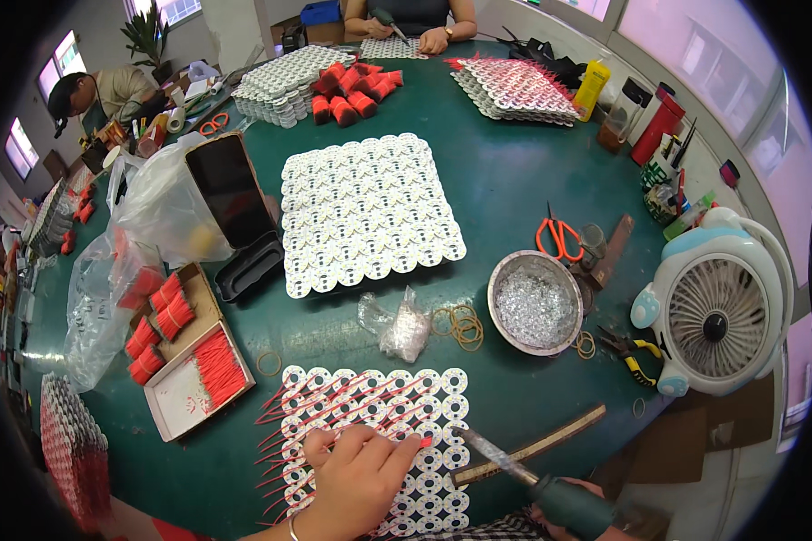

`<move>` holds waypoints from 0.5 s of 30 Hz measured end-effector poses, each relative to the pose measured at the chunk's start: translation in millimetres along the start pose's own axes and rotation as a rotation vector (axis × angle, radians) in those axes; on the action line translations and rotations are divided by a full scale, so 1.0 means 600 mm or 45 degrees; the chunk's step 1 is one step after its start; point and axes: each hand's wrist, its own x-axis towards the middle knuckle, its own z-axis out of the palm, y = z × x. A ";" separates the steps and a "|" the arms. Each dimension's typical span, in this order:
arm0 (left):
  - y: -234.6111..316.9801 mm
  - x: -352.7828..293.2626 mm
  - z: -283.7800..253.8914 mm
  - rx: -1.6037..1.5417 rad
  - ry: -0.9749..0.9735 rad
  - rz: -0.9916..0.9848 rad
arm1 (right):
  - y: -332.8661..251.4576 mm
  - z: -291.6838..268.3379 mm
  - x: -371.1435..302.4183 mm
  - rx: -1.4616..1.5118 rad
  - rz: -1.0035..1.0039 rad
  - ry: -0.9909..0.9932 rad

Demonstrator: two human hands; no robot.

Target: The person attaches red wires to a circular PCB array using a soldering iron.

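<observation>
A panel of round white circuit boards (pixel 456 408) lies before me, with thin red wires (pixel 334 389) across its upper and left parts. My left hand (pixel 356 478) rests over the panel's middle, fingers pinched on a red wire whose tip (pixel 426 443) shows at the fingertips. My right hand (pixel 590 488), mostly hidden behind the handle, is closed around a soldering iron (pixel 568 507). The iron's tip is close to the panel's right edge, near the wire tip. A worn, narrow wooden strip (pixel 550 436) lies just right of the panel.
Beyond sits a larger board stack (pixel 370 207). Left are a cardboard box of red wires (pixel 198 379) and plastic bags (pixel 167 207). Right stand a bowl of clear bits (pixel 537 302), orange scissors (pixel 559 236), pliers (pixel 639 356) and a fan (pixel 717 311). Two people work farther off.
</observation>
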 end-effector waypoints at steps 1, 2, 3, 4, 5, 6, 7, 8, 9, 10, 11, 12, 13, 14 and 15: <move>0.001 0.004 0.003 0.005 -0.026 0.042 | 0.008 0.008 -0.005 0.190 0.028 0.116; -0.004 -0.001 0.009 0.023 -0.037 0.023 | 0.004 0.007 0.017 0.205 0.034 0.093; -0.011 -0.009 0.019 0.017 0.004 0.020 | -0.006 0.002 0.052 -0.269 -0.324 -0.084; -0.017 -0.016 0.026 0.013 0.044 0.016 | -0.009 0.002 0.074 -0.737 -0.690 -0.258; -0.014 -0.009 0.029 -0.047 0.067 0.050 | -0.028 0.001 0.061 -0.799 -0.666 -0.225; -0.014 -0.009 0.032 -0.058 0.076 0.045 | -0.026 0.002 0.057 -0.712 -0.553 -0.221; -0.014 -0.009 0.035 -0.068 0.084 0.039 | -0.024 0.004 0.052 -0.624 -0.440 -0.218; -0.016 -0.009 0.037 -0.070 0.083 0.036 | -0.022 0.005 0.047 -0.536 -0.327 -0.214; -0.018 -0.010 0.038 -0.086 0.070 0.035 | -0.020 0.007 0.043 -0.446 -0.215 -0.211; -0.019 -0.011 0.039 -0.101 0.056 0.034 | -0.019 0.007 0.042 -0.356 -0.104 -0.206; -0.017 -0.008 0.037 -0.103 0.055 0.032 | -0.020 0.007 0.043 -0.357 -0.101 -0.208; -0.013 -0.002 0.031 -0.093 0.056 0.029 | -0.022 0.008 0.047 -0.460 -0.184 -0.214; -0.011 0.002 0.027 -0.083 0.057 0.027 | -0.025 0.008 0.051 -0.564 -0.267 -0.220; -0.013 -0.002 0.030 -0.085 0.057 0.027 | -0.029 0.009 0.055 -0.668 -0.351 -0.224; -0.018 -0.007 0.037 -0.102 0.063 0.024 | -0.031 0.009 0.060 -0.772 -0.434 -0.230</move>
